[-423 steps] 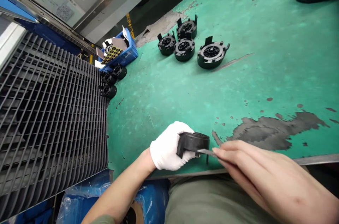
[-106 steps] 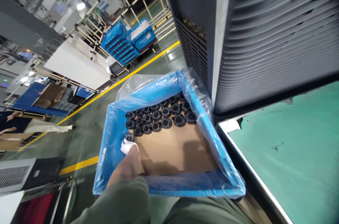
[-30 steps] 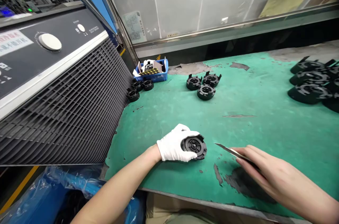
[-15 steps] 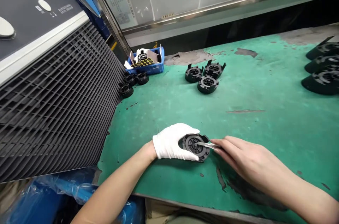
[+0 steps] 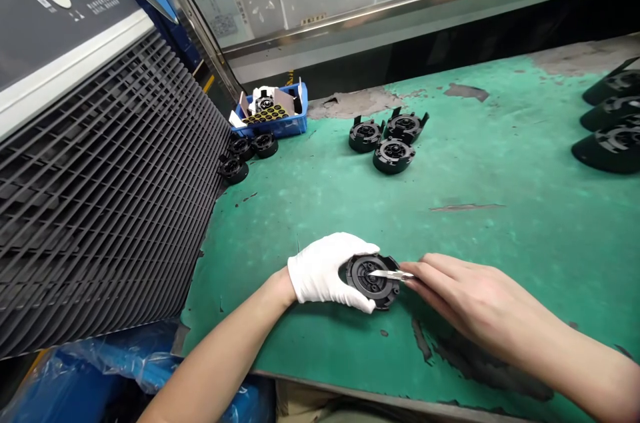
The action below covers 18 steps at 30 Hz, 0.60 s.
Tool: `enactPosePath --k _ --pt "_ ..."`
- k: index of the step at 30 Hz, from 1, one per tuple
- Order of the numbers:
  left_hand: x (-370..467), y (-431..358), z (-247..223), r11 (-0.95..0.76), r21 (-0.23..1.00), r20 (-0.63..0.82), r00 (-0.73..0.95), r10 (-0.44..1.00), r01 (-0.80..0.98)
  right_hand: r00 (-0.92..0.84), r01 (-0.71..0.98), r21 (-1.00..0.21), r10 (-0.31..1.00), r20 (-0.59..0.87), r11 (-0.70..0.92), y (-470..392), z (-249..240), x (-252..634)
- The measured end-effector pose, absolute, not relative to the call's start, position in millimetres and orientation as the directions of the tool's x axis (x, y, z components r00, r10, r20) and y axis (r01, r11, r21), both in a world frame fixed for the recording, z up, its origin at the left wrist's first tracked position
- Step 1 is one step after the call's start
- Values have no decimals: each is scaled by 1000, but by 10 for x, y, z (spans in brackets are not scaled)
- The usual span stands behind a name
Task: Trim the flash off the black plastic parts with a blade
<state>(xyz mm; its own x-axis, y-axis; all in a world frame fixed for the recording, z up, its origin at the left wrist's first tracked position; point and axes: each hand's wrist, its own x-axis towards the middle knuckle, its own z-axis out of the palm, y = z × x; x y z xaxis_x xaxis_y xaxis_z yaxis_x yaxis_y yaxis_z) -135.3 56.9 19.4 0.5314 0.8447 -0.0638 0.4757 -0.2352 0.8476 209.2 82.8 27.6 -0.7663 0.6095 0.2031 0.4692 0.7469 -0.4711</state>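
My left hand (image 5: 333,273), in a white glove, grips a round black plastic part (image 5: 385,290) by its left side, thumb and fingers on opposite edges. The part's ribbed, ringed face is turned up toward me. Bare, my right hand (image 5: 465,290) pinches a thin metal craft knife (image 5: 393,274) with a pointed blade. Its tip reaches the middle of the part; whether it touches the surface I cannot tell. Most of the knife's handle is hidden inside my right hand.
Beyond my hands, three similar black round parts (image 5: 393,155) sit grouped on the green worktop (image 5: 310,203). More stand at the right edge and beside a blue bin (image 5: 295,124). A large slatted grey machine (image 5: 115,196) borders the left. Blue plastic-lined containers (image 5: 75,376) lie below.
The view has shifted slightly to the right. Both hands keep their grips, and the knife tip is still at the part's middle. The part appears very slightly tilted.
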Motion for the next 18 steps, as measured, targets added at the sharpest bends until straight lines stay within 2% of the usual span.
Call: enactPosePath --k 5,9,18 --pt "-1356 583 175 -245 849 -64 552 831 468 -767 486 -423 605 212 765 774 279 2116" --pt "-1348 591 174 -259 852 -43 553 832 456 -772 454 -371 566 291 810 728 324 2096" --pt "-1371 616 27 -327 852 32 582 813 410 -806 395 -352 505 310 848 705 422 2094"
